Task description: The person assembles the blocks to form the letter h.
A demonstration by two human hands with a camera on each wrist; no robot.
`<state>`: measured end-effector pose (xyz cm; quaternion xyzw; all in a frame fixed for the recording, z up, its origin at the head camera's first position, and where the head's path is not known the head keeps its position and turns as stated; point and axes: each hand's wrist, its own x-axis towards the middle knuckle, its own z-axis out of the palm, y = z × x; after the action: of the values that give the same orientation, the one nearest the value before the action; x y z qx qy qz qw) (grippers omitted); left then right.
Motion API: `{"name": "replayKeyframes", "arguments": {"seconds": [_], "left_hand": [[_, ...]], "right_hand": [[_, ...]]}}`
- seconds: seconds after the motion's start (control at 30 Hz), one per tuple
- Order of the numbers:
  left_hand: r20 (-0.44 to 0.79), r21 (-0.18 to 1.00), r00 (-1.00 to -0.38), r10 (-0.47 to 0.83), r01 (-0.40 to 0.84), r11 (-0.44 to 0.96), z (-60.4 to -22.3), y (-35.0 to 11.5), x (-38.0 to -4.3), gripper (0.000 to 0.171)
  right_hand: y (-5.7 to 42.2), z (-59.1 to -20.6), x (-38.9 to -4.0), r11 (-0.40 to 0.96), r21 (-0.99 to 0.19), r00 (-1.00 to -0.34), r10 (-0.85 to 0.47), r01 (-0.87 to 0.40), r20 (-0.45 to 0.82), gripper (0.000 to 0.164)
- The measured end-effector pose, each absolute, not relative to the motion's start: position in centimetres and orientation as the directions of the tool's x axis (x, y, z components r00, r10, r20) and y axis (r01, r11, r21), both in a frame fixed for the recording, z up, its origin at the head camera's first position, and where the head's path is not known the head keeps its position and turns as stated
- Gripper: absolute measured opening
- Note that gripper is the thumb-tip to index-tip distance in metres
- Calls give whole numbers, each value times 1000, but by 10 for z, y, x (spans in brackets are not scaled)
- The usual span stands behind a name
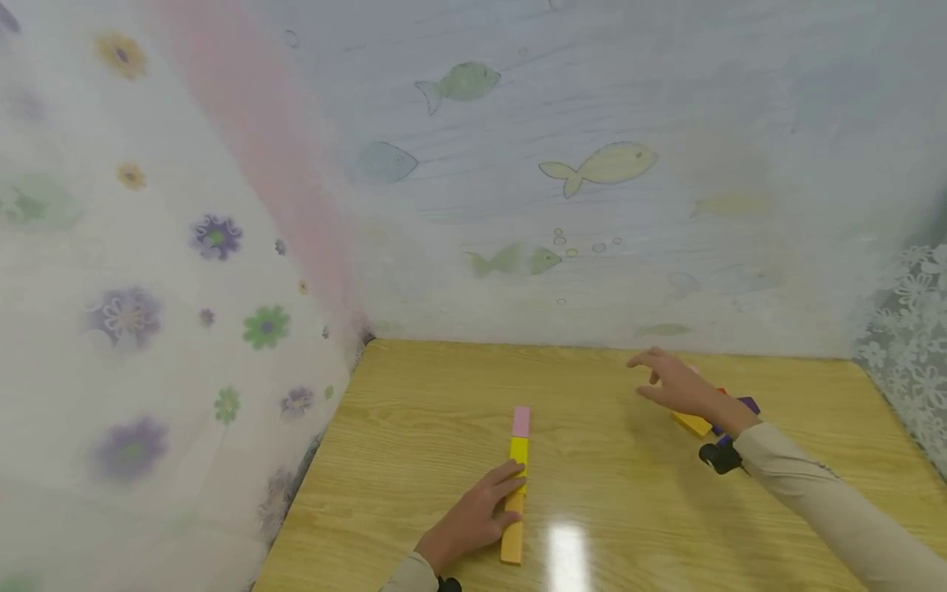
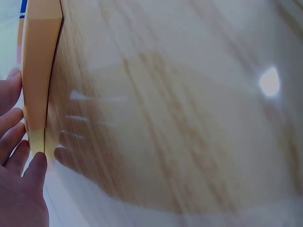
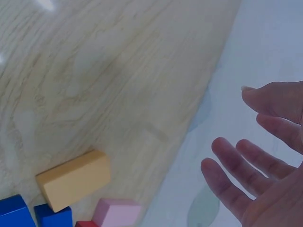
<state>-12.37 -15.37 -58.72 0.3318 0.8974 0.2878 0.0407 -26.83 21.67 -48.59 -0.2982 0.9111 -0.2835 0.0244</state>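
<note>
A straight row of blocks lies on the wooden table: a pink block (image 1: 521,421) at the far end, a yellow block (image 1: 519,449), then an orange block (image 1: 512,538) nearest me. My left hand (image 1: 477,516) rests along the row's left side, fingertips on the yellow part and thumb at the orange. Seen from the left wrist, its fingers (image 2: 37,168) are extended against the blocks. Over at the right, my right hand (image 1: 676,385) is held above the table with fingers spread and nothing in them. Another orange block (image 3: 75,179) lies below it.
Around that orange block are blue blocks (image 3: 14,211), a pink block (image 3: 116,211) and a partly hidden red block (image 3: 86,223). A wall with painted fish (image 1: 607,164) rises behind the table (image 1: 607,510); a flowered wall (image 1: 148,362) stands on the left.
</note>
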Motion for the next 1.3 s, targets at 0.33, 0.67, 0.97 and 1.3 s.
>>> {"name": "replayKeyframes", "arguments": {"seconds": [0.33,0.67,0.97,1.3], "left_hand": [[108,557,-779,617,562,612,-588,-154,-124,48],[118,564,-784,609,558,609,-587,-154,-125,49],[102,582,-791,604,540,608,-587,-156,-124,49],[89,591,-794,602,529,609,-589,-155,-126,49]], "right_hand": [[238,-494,-272,672,-538,-837,-533,-509,126,38],[260,-511,-281,715,-518,-861,-502,-469,87,46],[276,-523,-291,722,-461,-851,-495,-516,177,37],[286,-542,-298,803,-409,-895,-436,-434,93,31]]}}
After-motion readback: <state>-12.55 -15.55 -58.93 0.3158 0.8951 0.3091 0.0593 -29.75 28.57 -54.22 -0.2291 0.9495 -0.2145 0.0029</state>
